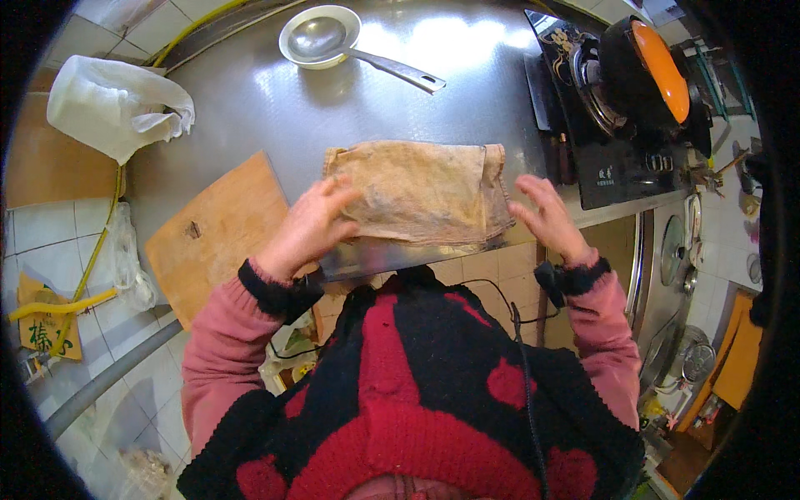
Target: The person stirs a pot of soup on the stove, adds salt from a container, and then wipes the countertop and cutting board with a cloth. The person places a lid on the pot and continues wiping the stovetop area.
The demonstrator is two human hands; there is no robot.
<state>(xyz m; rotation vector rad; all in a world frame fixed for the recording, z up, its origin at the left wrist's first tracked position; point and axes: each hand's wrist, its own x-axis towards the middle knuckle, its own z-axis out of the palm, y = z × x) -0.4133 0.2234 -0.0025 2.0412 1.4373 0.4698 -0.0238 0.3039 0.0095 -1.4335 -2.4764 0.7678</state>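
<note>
A stained tan cloth (419,190) lies folded in a rough rectangle near the front edge of the metal countertop (231,100). My left hand (315,222) is at the cloth's left edge, fingers apart and slightly curled; whether the fingertips touch it I cannot tell. Just off the right edge of the cloth is my right hand (550,215), its fingers spread with nothing in them. Beside my left hand lies a wooden board (219,231). Farther back, a metal ladle (400,67) rests in a white bowl (290,47).
A black gas stove (625,181) at the right carries a dark pan with an orange part (661,72). White cloth or plastic (106,106) stands at the back left. Clear plastic bags (131,262) hang by the tiled wall, near a yellow hose (94,262).
</note>
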